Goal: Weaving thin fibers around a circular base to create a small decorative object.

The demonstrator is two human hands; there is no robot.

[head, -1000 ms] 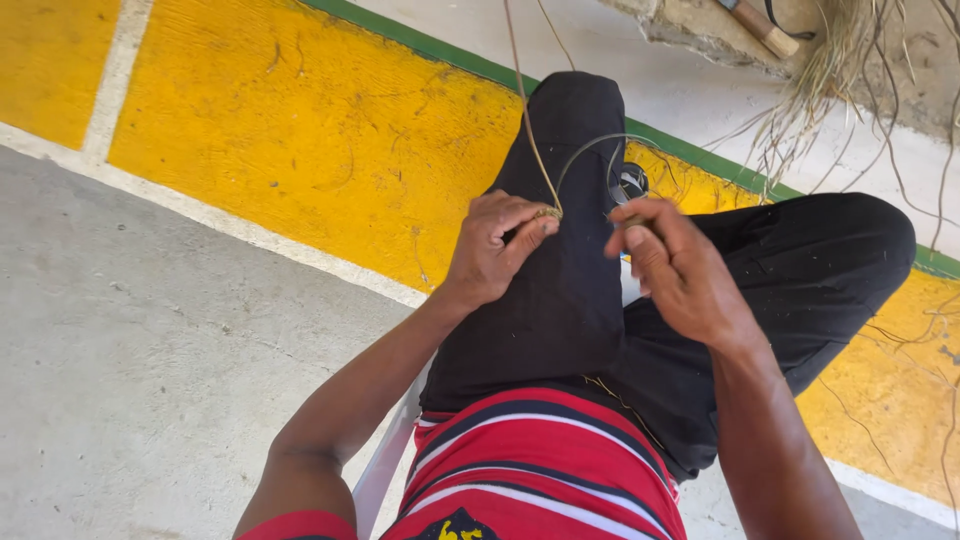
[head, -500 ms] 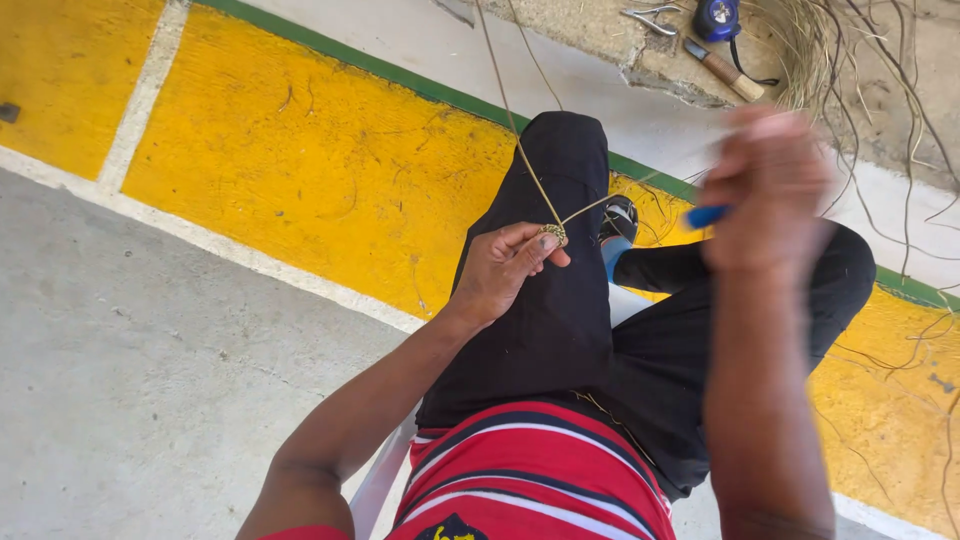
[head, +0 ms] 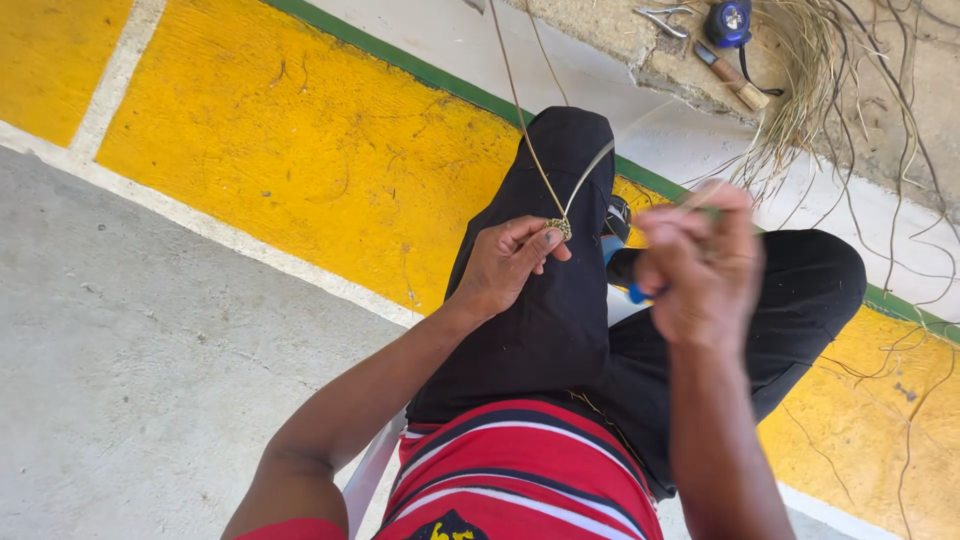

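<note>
Head view: right hand, blurred, is dropping from higher up toward frame centre, gripping a strand; left hand is still pinching the small knot, so the weaving is continuing.

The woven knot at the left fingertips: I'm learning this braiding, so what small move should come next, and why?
Probably draw the right hand further away to pull its strand snug. The left hand pinches the small knot over the knee, a taut strand runs up and away from it, and the pale strand curving toward the right hand looks slack. The right hand is blurred, so its grip is unclear.
</note>
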